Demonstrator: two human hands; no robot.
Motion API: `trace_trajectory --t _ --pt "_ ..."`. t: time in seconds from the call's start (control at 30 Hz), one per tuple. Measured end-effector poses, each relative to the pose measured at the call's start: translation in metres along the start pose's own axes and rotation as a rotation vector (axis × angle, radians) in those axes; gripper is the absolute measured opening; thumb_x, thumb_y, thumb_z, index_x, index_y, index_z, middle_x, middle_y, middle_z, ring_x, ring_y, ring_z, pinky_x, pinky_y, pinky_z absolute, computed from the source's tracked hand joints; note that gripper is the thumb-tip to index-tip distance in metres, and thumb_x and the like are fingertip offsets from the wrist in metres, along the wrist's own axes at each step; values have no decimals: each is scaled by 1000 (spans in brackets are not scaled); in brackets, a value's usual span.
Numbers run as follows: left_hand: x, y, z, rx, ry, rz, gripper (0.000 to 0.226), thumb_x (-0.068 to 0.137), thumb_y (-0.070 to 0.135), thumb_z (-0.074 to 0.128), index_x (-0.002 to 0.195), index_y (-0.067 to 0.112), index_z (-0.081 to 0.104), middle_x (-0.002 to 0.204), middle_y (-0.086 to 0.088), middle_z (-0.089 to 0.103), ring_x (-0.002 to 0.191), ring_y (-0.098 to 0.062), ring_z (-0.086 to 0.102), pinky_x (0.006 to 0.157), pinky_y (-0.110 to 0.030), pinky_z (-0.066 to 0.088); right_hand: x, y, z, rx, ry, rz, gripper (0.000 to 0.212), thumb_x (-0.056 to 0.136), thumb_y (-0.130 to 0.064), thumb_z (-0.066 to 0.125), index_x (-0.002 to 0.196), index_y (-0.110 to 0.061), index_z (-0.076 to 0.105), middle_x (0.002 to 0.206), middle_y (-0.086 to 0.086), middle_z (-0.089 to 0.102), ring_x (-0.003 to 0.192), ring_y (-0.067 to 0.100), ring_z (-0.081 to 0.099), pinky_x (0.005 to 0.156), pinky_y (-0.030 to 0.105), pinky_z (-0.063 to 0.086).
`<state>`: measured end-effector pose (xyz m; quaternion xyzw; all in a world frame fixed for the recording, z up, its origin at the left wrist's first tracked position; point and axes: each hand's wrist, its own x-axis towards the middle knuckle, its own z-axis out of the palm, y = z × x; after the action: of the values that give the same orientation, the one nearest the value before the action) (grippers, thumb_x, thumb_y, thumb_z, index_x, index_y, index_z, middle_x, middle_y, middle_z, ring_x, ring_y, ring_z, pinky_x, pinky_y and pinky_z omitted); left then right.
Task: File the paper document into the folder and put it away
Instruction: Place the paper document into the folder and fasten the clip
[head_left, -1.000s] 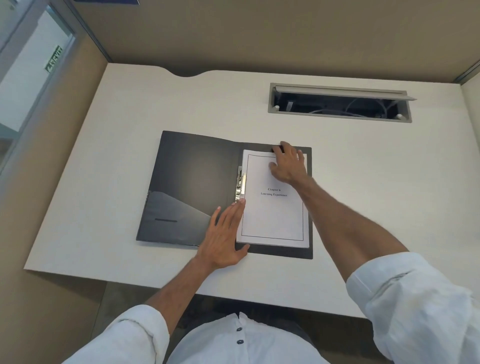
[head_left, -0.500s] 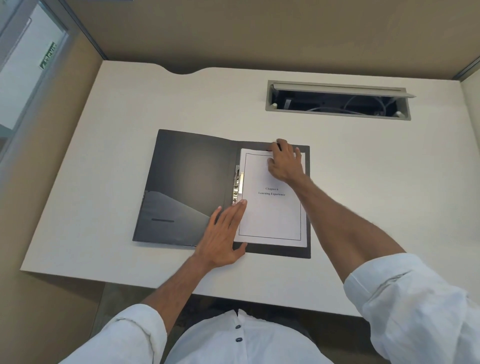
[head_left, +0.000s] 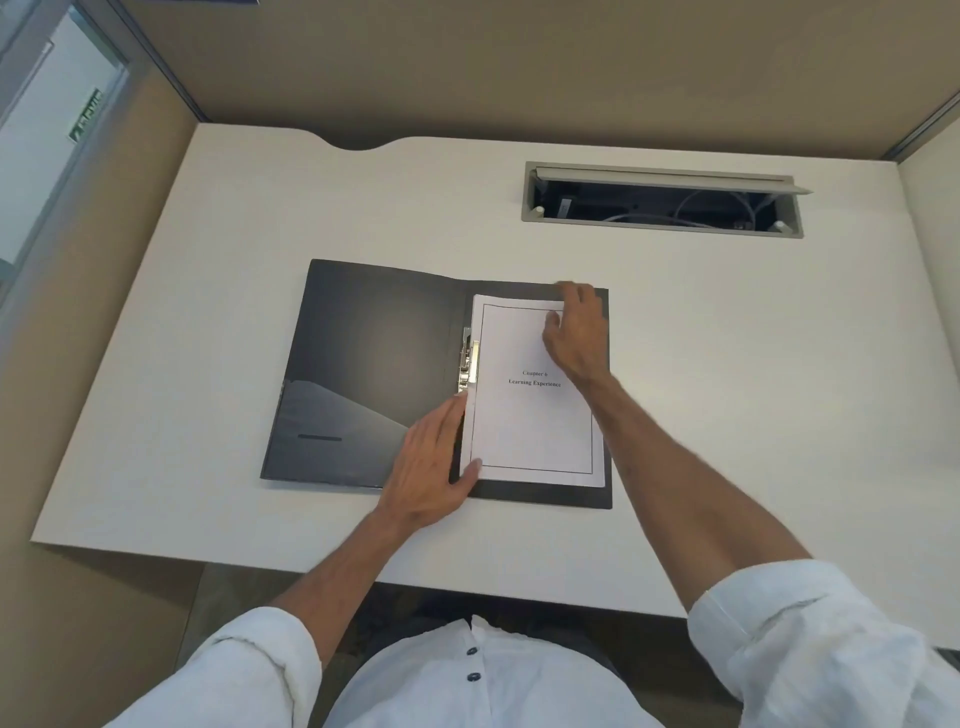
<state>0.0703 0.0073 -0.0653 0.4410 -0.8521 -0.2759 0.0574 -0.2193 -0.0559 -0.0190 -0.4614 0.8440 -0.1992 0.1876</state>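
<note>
A black folder (head_left: 374, 364) lies open and flat on the white desk (head_left: 727, 364). A white paper document (head_left: 535, 415), titled "Chapter 6 Learning Experience", rests on the folder's right half beside a metal clip (head_left: 467, 364) at the spine. My left hand (head_left: 434, 462) lies flat with fingers together against the paper's lower left edge, thumb on its bottom corner. My right hand (head_left: 576, 332) rests on the paper's upper right corner, fingertips reaching the folder's top edge. Neither hand grips anything.
An open cable tray (head_left: 662, 200) with wires is sunk into the desk at the back right. Tan partition walls (head_left: 519, 67) enclose the desk at the back and sides. A curved notch cuts the desk's far edge at the left.
My right hand has slid rightward along the paper's top, from the top middle to the upper right corner. My left hand stays at the lower left edge.
</note>
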Motion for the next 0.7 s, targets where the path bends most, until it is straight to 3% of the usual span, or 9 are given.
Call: trace_trajectory --t 0.1,0.2,0.37,0.53,0.7 --pt "4 7 -4 -118 151 -157 51 108 27 65 156 15 53 150 -4 60 133 -23 61 119 -46 56 -30 11 -1 251 153 258 43 99 3 50 139 -4 63 141 14 58 134 35 56 108 43 47" --pt "10 18 -9 -156 229 -280 24 111 18 58 132 14 68 123 -3 71 112 -22 66 97 -47 63 -63 27 -3 375 197 481 39 96 6 50 129 -2 68 134 14 61 121 35 65 104 42 52" --pt "13 29 -9 -189 225 -378 20 110 17 55 116 10 73 104 -6 75 93 -28 70 87 -49 62 -96 60 -11 379 142 583 36 94 6 51 119 -2 76 124 14 76 118 36 72 99 38 55" --pt "10 35 -1 -206 207 -370 16 109 15 56 112 9 71 100 -6 74 89 -27 68 84 -48 61 -108 71 -19 365 -20 575 39 93 3 50 120 -4 77 117 17 80 112 40 76 95 38 60" --pt "6 42 2 -220 212 -380 15 108 14 58 111 7 71 98 -9 75 91 -30 70 84 -48 62 -115 72 -23 354 -51 599 33 92 0 51 115 -2 75 116 19 79 111 41 75 84 36 57"
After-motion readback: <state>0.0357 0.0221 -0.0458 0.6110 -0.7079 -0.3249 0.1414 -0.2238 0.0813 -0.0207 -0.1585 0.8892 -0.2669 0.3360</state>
